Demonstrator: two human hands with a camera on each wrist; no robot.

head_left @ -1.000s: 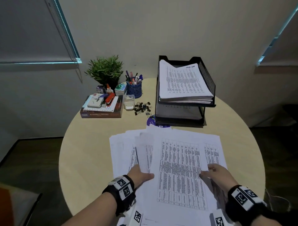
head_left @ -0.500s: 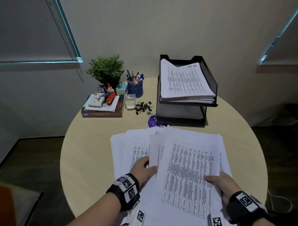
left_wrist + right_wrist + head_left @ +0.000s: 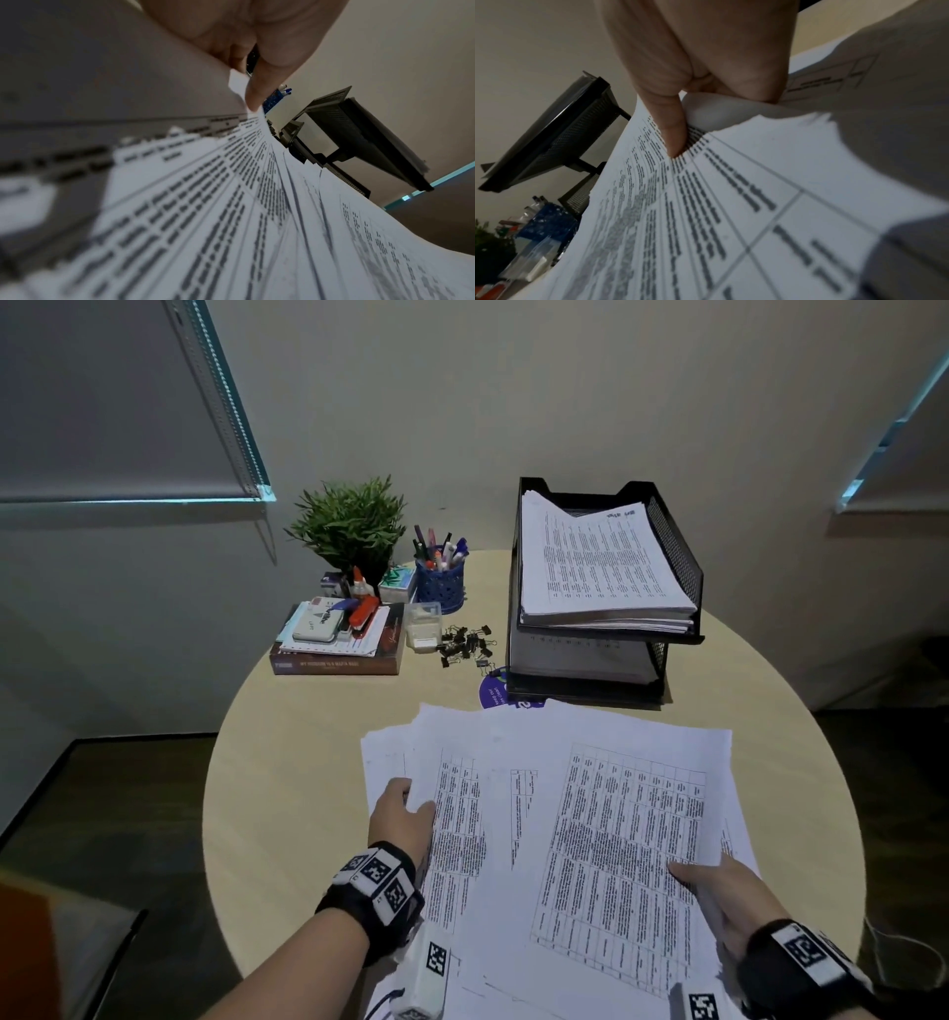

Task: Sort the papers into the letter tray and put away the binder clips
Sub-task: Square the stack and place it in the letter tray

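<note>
- Left hand (image 3: 403, 819): thumb on top, fingers tucked beneath, pinching the left edge of the loose printed papers (image 3: 518, 839) spread across the round worktop (image 3: 287, 762).
- Right hand (image 3: 721, 891): gripping the top table sheet (image 3: 621, 860) at its right edge.
- Black two-tier letter tray (image 3: 678, 557): behind, both tiers stacked.
- Binder clips (image 3: 466, 645): heaped left of tray.

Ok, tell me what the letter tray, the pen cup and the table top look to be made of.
Letter tray: black metal mesh, likely; its side walls show a fine perforated grid in a solid dark frame, matte.
Pen cup: blue with a dotted openwork wall; plastic or coated metal, hard to tell.
Table top: pale beige, smooth and even with no visible grain, probably laminate, matte.
</note>
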